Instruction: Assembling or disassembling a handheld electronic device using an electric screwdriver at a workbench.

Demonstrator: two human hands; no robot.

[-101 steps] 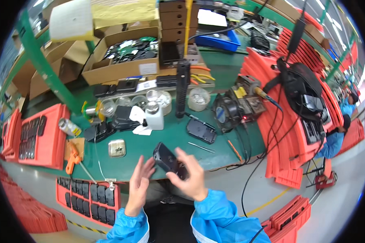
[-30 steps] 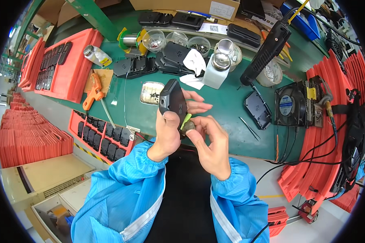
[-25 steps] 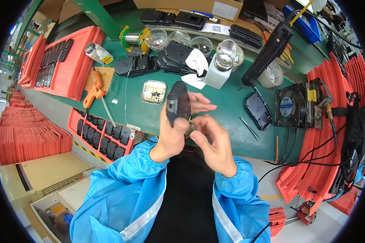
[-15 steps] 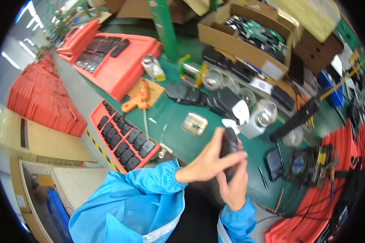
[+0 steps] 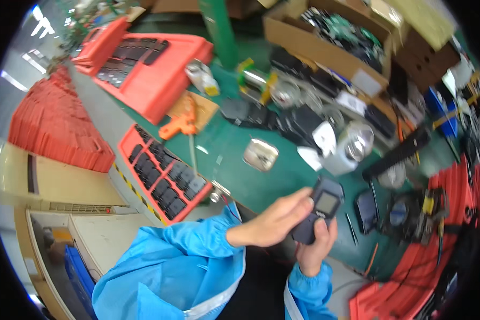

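Note:
A black handheld device (image 5: 333, 189) with a small grey screen sits tilted between my hands above the green bench, its screen side facing up toward me. My right hand (image 5: 316, 250) grips its lower part, thumb over the front and the other fingers mostly hidden beneath. From the left, my left hand (image 5: 274, 217) is closed on the device's side edge, with its fingers laid along it. Beyond the hands lies a small square metal tin (image 5: 261, 154) with tiny bits in it. A thin dark pen-like tool (image 5: 352, 229) rests right of my right hand.
Left of my hands is a red tray (image 5: 168, 184) of black parts, with an orange glue gun (image 5: 182, 124) behind it. Black housings (image 5: 248, 113), glass jars (image 5: 285, 93) and a white container (image 5: 341, 160) stand farther back. A cardboard box (image 5: 325, 40) sits behind them.
The device has turned from edge-on to show its screen, and shifted slightly right and down. My left hand has moved to its left side; my right thumb now presses its front.

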